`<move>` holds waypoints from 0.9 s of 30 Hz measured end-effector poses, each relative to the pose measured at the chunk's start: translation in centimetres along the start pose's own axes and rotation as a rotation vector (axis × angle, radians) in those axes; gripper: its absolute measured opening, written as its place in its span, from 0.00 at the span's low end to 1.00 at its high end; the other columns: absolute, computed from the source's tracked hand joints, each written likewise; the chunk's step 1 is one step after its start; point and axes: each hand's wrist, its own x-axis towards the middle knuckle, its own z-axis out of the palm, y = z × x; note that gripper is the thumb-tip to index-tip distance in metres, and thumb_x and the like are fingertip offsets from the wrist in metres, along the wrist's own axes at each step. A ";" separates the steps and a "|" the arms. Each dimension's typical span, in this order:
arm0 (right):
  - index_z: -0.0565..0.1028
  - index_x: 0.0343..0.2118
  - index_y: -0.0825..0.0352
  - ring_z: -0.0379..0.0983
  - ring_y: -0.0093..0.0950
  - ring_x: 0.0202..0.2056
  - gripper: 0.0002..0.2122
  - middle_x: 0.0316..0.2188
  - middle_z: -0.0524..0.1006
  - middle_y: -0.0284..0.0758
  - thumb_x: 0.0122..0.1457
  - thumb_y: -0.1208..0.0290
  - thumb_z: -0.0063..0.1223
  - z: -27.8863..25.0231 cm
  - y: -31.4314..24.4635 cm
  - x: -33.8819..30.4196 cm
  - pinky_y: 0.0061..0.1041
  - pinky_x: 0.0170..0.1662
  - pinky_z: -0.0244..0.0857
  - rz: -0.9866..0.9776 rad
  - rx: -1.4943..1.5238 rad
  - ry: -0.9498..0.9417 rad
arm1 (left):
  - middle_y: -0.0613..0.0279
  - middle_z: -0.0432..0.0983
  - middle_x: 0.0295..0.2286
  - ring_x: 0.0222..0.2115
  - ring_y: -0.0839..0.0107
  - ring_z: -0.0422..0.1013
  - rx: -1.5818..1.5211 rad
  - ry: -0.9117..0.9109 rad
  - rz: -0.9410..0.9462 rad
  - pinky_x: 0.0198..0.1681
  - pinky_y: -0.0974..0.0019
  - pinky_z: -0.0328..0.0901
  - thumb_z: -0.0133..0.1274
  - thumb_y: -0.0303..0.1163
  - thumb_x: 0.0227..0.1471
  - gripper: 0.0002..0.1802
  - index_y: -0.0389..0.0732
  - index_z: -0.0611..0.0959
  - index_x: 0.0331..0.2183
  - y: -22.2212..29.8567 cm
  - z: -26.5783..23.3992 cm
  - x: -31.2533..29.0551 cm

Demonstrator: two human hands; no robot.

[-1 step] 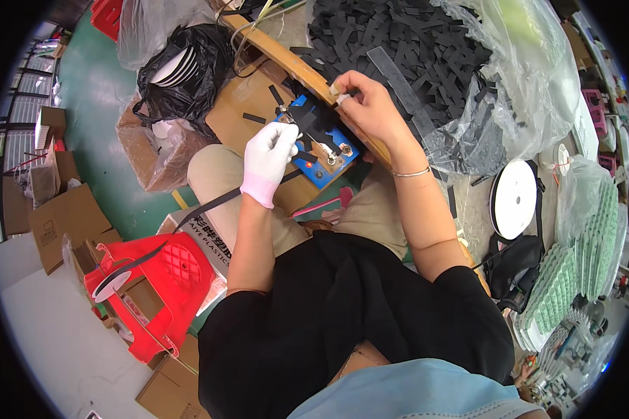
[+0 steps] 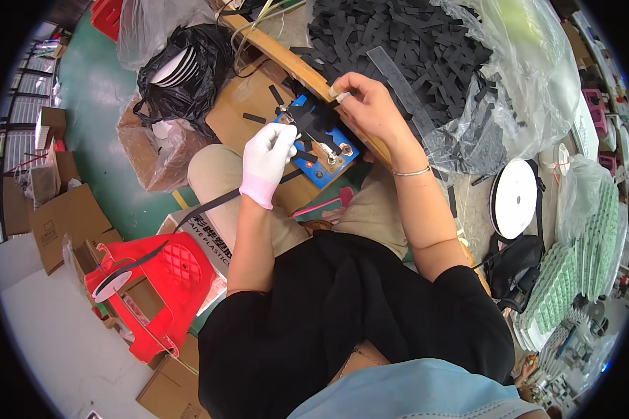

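My left hand [image 2: 265, 155], in a white glove with a pink cuff, is closed in a pinch beside a blue metal device [image 2: 326, 174]. Whatever its fingertips hold, if anything, I cannot make out. A long black strap [image 2: 213, 204] runs from a white reel [image 2: 112, 285] on a red plastic stool [image 2: 182, 269], passing by my left wrist to the device. Cut black strips [image 2: 313, 127] lie over the device. My right hand [image 2: 370, 105], bare with whitish wraps on the fingertips, has thumb and forefinger curled together at the wooden table edge [image 2: 304, 71]; their contents are unclear.
A large heap of black strips [image 2: 398, 63] in clear plastic covers the table beyond my right hand. A white reel [image 2: 516, 199] and green trays [image 2: 566, 272] stand at right. At far left are a black bag [image 2: 189, 91] and cardboard boxes [image 2: 66, 223].
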 end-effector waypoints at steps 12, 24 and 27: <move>0.70 0.45 0.71 0.71 0.23 0.42 0.13 0.40 0.75 0.37 0.59 0.71 0.47 0.4 -1.3 -0.2 0.20 0.44 0.65 0.110 0.419 -0.156 | 0.71 0.69 0.16 0.17 0.86 0.61 0.039 0.002 0.001 0.20 0.80 0.55 0.50 0.36 0.53 0.12 0.37 0.78 0.26 0.2 0.0 -0.7; 0.76 0.30 0.70 0.64 0.10 0.22 0.07 0.20 0.73 0.25 0.52 0.71 0.57 0.2 -1.3 -0.4 0.13 0.24 0.58 0.009 0.005 -0.128 | 0.71 0.69 0.16 0.17 0.86 0.60 0.047 0.003 0.007 0.20 0.80 0.55 0.50 0.35 0.53 0.11 0.37 0.78 0.26 0.3 0.0 -0.6; 0.76 0.30 0.71 0.63 0.11 0.22 0.07 0.22 0.73 0.25 0.52 0.72 0.57 0.3 -2.1 -0.9 0.13 0.25 0.57 0.062 0.018 -0.240 | 0.71 0.69 0.17 0.17 0.86 0.62 0.062 -0.006 -0.006 0.21 0.79 0.56 0.51 0.35 0.52 0.11 0.37 0.78 0.26 0.2 0.0 -0.5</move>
